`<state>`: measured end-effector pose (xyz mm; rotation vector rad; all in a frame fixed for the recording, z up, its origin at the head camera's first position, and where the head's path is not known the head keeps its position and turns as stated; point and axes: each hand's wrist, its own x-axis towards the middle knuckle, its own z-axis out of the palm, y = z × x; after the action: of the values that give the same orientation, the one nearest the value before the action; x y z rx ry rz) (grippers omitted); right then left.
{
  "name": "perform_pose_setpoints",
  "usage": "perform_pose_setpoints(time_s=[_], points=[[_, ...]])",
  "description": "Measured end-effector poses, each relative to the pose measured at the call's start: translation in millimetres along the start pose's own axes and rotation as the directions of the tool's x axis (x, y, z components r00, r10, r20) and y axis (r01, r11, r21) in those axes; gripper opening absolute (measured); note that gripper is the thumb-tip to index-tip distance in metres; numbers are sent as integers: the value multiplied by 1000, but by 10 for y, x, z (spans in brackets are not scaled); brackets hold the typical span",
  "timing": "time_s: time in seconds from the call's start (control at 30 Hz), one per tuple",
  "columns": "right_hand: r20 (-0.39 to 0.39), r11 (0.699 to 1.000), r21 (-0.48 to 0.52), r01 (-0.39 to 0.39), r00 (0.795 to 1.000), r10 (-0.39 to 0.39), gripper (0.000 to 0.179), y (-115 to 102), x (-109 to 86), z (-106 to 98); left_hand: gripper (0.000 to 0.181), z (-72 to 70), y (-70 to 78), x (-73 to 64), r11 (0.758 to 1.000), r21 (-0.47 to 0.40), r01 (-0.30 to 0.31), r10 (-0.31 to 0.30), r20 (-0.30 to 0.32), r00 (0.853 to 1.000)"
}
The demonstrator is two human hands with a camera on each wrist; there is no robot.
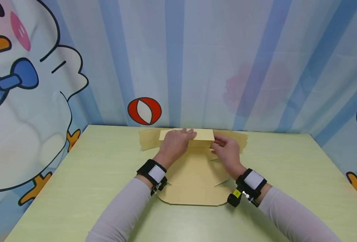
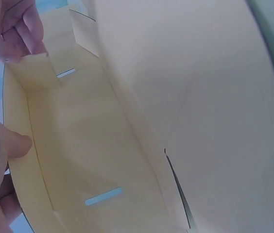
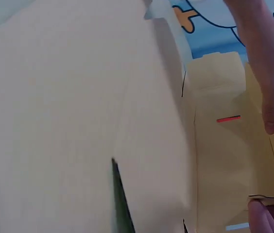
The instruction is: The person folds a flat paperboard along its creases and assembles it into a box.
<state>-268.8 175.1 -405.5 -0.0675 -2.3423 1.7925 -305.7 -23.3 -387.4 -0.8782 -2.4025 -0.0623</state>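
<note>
A partly folded tan cardboard box blank [image 1: 193, 195] lies on the table, its rear panel standing up with a narrow flap [image 1: 207, 134] bent forward along the top. My left hand [image 1: 174, 144] grips this flap near its middle; in the left wrist view the thumb [image 2: 19, 145] presses on its inner face and fingers are behind it. At the flap's right end, my right hand [image 1: 226, 153] pinches a small folded end tab [image 2: 37, 73]. The upright panel has two narrow slots, one slot [image 2: 103, 196] showing clearly in the left wrist view.
Side wings of the blank [image 1: 149, 139] spread left and right at the back. Cut slits [image 1: 221, 183] run in from the base's edges. Behind the pale green table [image 1: 287, 161] hangs a striped blue curtain [image 1: 196, 67] with cartoon prints.
</note>
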Motion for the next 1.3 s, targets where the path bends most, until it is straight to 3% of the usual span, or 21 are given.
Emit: perform_pose_setpoints(time_s=[0.07, 0.17, 0.23, 0.33, 0.67, 0.97, 1.17, 1.3], points=[[-7, 985, -148, 83, 996, -85, 37, 4, -6, -25, 34, -1, 1, 0, 1000, 4, -4, 4, -5, 1000], [5, 932, -312, 186, 981, -194, 36, 6, -17, -67, 33, 0, 1, 3, 1000, -1, -5, 5, -10, 1000], [20, 904, -360, 231, 970, -240, 36, 8, -21, -97, 33, 1, 1, 7, 1000, -7, -4, 4, -12, 1000], [38, 893, -367, 260, 964, -264, 37, 16, -13, -142, 33, -3, 0, 12, 1000, -9, -2, 2, -13, 1000], [66, 882, -417, 219, 975, -211, 36, 77, 53, -331, 34, -16, -7, 1, 1000, -19, -7, 7, -15, 1000], [162, 819, -536, 205, 977, -138, 31, 248, 104, -416, 34, -11, 4, -8, 1000, -26, -2, 2, -9, 1000], [153, 781, -597, 183, 982, -113, 32, 296, 110, -387, 35, -12, 14, 2, 999, -32, -2, 2, -8, 1000], [142, 770, -612, 177, 983, -114, 21, 296, 104, -365, 35, -11, 21, 4, 999, -36, -7, 7, -14, 1000]])
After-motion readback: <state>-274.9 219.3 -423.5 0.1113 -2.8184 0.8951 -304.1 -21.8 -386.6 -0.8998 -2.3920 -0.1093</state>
